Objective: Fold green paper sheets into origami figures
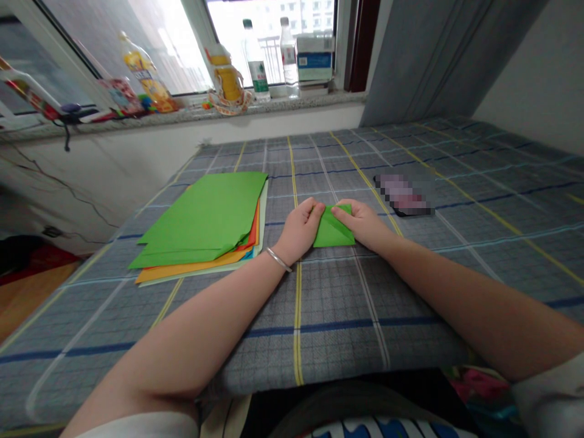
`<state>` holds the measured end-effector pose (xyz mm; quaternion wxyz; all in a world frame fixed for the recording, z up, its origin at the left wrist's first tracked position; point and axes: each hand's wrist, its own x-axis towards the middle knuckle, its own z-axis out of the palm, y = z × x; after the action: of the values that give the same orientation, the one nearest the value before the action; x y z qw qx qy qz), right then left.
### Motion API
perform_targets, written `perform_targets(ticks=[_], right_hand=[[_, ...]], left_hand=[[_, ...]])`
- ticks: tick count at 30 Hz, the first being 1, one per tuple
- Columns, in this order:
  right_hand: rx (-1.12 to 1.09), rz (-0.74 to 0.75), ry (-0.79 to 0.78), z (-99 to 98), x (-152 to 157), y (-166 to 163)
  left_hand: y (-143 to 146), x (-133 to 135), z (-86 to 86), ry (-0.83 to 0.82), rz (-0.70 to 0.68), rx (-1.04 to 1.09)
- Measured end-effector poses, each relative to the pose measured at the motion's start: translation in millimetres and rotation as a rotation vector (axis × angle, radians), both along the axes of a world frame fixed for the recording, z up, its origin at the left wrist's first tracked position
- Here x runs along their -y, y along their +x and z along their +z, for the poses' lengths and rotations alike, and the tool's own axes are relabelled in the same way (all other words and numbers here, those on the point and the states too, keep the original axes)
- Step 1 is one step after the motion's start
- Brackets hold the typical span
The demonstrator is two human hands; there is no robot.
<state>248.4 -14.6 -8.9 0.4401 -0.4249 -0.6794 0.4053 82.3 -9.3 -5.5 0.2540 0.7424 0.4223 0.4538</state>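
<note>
Green folded paper [332, 230], pinched between left hand [298, 231] and right hand [358, 224]; its top edge partly hidden.

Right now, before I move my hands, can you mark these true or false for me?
1. The left hand and right hand both touch the folded green paper. True.
2. The silver bangle is on the right wrist. False: it is on the left wrist.
3. The stack of coloured paper lies right of the hands. False: it lies left of them.
4. The stack's top sheet is green. True.
5. Clear plastic bottles stand on the windowsill. True.
</note>
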Motion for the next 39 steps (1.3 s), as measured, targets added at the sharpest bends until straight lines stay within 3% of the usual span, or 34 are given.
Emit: perform_targets(ticks=[5,13,19,21,25,28,33,39], right_hand=[[0.098,-0.022,0.064,6.7,4,1],[0.009,0.031,-0.058,5.6,6,1],[0.265,-0.052,0.128,6.4,6,6],[0.305,-0.111,0.218,7.2,5,7],[0.279,-0.302,0.277,8.7,2,12],[0.203,-0.326,0.181,7.9,0,17],[0.087,-0.077,-0.047,1.4,-5,23],[0.040,0.011,-0.144,-1.6,-8,23]], left_hand=[[2,2,0.5,0.004,-0.046,-0.076],[0,2,-1.8,0.009,0.026,-0.007],[-2,0,-2.5,0.026,0.045,0.024],[-2,0,-3.0,-0.083,-0.014,0.117],[-1,-1,-4.3,-0.447,-0.278,0.235],[-1,0,-4.7,-0.530,-0.378,0.199],[-3,-3,-6.5,-0.420,-0.323,0.206],[-4,-1,-4.2,-0.331,-0.286,0.206]])
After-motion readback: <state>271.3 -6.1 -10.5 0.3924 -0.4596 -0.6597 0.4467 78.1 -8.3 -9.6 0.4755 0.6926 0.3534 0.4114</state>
